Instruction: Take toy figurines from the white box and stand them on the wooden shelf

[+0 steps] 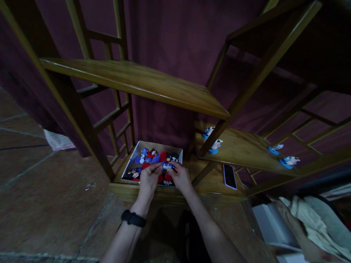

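Both my hands meet over a shallow white box (131,160) on the bottom shelf. Between the fingertips of my left hand (150,176) and my right hand (179,176) is a small blue and white figurine (167,166). Each hand is closed on it from its own side. Several more small figurines lie in the box, among them a blue one (144,151) at the back and a red and black one (134,174) at the left. My fingers and the held figurine hide some of the box's contents.
A phone (229,176) lies on the bottom shelf to the right. Figurines with blue bases (214,147) stand on the middle shelf (241,149), two more (289,162) farther right. An upper shelf (137,78) juts out above the box. A white box (274,223) sits at lower right.
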`<action>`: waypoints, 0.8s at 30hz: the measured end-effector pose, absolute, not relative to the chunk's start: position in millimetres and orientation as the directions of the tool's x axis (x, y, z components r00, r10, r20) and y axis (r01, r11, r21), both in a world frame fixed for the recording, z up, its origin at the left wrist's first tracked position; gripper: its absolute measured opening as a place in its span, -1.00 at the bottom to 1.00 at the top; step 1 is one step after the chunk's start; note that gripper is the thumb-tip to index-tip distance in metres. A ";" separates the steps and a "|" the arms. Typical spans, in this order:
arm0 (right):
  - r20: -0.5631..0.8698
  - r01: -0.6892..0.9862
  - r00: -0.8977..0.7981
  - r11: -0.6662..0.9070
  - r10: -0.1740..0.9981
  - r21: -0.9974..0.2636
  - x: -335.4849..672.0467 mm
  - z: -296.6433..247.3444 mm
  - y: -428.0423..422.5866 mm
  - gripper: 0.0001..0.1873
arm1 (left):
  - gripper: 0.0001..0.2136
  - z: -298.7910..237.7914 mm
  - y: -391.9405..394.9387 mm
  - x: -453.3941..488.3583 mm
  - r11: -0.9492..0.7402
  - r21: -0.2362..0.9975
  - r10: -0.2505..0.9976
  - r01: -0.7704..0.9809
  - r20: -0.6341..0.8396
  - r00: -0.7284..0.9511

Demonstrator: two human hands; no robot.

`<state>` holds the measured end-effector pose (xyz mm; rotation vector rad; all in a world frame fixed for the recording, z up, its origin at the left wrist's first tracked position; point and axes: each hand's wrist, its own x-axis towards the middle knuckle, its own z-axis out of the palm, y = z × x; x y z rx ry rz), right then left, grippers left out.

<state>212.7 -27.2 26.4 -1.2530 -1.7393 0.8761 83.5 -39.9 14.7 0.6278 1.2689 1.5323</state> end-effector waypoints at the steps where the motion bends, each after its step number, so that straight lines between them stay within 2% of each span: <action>1: 0.230 0.423 -0.202 0.297 0.952 -0.856 212.9 27.2 -27.3 -0.73 | -0.72 15.0 -39.9 83.5 0.069 0.920 0.912 -0.385 -0.215 -0.350; 7: 0.276 0.479 -0.278 0.382 0.920 -0.790 213.8 36.1 -28.0 -0.72 | -0.71 25.6 -41.4 81.3 0.126 0.900 0.908 -0.418 -0.274 -0.317; 11: 0.310 0.440 -0.261 0.399 0.914 -0.805 212.9 39.5 -26.7 -0.67 | -0.76 30.1 -42.0 80.1 0.176 0.829 0.907 -0.531 -0.346 -0.239; 14: 0.279 0.353 -0.202 0.336 0.939 -0.873 213.3 34.8 -22.1 -0.63 | -0.83 29.3 -41.5 79.5 0.230 0.740 0.883 -0.632 -0.432 -0.184; 18: 0.216 0.258 -0.162 0.252 0.963 -0.933 214.9 22.7 -15.2 -0.76 | -0.88 28.0 -41.2 78.8 0.290 0.643 0.851 -0.709 -0.512 -0.117; 24: 0.137 0.103 -0.204 0.160 0.969 -0.982 214.7 14.6 -10.8 -0.80 | -0.82 26.5 -40.9 80.5 0.304 0.667 0.877 -0.680 -0.475 -0.074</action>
